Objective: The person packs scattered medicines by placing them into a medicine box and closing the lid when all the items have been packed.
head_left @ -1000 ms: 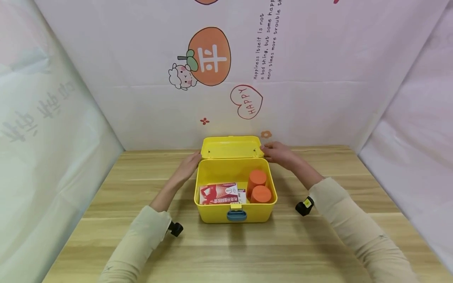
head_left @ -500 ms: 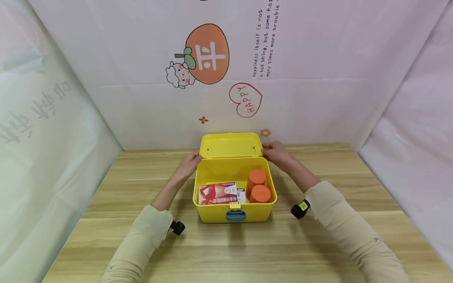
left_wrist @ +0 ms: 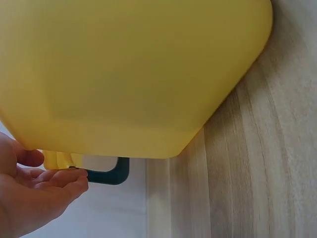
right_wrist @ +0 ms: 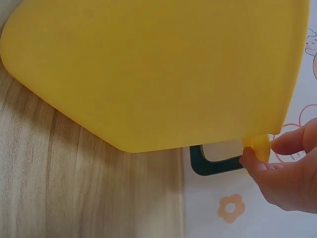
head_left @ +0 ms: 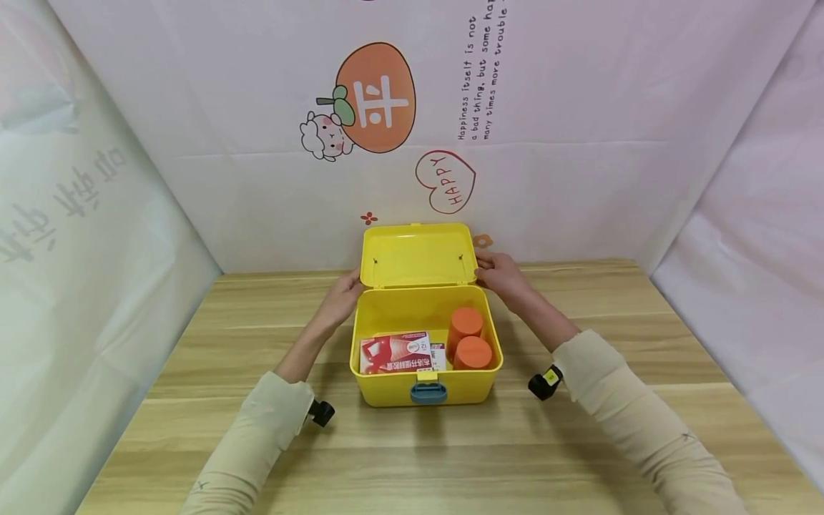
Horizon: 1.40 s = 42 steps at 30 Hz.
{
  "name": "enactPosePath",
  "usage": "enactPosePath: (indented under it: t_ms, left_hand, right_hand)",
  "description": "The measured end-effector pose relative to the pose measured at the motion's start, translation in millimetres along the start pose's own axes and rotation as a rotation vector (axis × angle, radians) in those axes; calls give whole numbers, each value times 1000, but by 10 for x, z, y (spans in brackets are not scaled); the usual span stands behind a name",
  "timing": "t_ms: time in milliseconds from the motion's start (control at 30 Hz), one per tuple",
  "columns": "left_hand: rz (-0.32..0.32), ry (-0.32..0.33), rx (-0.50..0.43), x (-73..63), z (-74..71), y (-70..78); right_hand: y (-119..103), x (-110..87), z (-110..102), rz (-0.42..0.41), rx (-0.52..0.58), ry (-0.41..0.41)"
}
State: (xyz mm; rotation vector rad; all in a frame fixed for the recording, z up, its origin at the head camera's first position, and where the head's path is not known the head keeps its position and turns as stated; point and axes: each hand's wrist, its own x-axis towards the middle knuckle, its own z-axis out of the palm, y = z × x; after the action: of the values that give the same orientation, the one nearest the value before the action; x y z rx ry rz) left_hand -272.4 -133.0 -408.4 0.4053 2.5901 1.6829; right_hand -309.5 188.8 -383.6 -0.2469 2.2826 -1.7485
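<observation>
A yellow plastic medicine box (head_left: 386, 390) stands on the table with its lid (head_left: 417, 256) tilted back, well open. My left hand (head_left: 337, 300) holds the lid at its left side, fingers behind and the thumb near the hinge edge. On the opposite side, my right hand (head_left: 505, 280) pinches the lid's edge between thumb and fingers (right_wrist: 290, 143). A dark green carrying handle (left_wrist: 117, 174) hangs from the lid's outer face, close to the left fingertips. Inside lie a red-and-white medicine carton (head_left: 394, 353), a smaller white carton (head_left: 439, 356) and two orange cylinders (head_left: 473, 353).
A blue latch (head_left: 428, 393) sits on the box's front. Behind the wooden table (head_left: 425, 458) rises a white printed backdrop (head_left: 547, 193), close to the lid. White sheets (head_left: 96, 250) also flank both sides. Each wrist carries a small black camera (head_left: 545, 384).
The lid has swung up from leaning far back toward upright, with both hands still at its sides. The contents of the box have stayed in place.
</observation>
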Motion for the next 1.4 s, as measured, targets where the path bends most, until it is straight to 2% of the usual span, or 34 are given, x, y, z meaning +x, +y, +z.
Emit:
enactPosePath:
  t_ms: [167, 367, 567, 767, 900, 1100, 1400]
  left_hand:
    - [28, 9, 21, 5, -21, -5]
    - [26, 38, 38, 2, -59, 20]
    - [45, 71, 108, -11, -69, 63]
    - [75, 79, 128, -29, -71, 106]
    - [96, 109, 163, -45, -64, 140]
    - [134, 183, 246, -78, -37, 172]
    - [162, 228, 272, -130, -39, 188]
  right_hand:
    - [-34, -7, 15, -18, -1, 17]
    - [-79, -46, 5, -62, 33, 35]
    - [-125, -104, -13, -129, 79, 44]
    - [-157, -158, -13, -158, 59, 52]
    - [-176, -181, -5, -167, 45, 50]
    - [-223, -233, 23, -156, -36, 58]
    - [-263, -337, 29, -211, -113, 52]
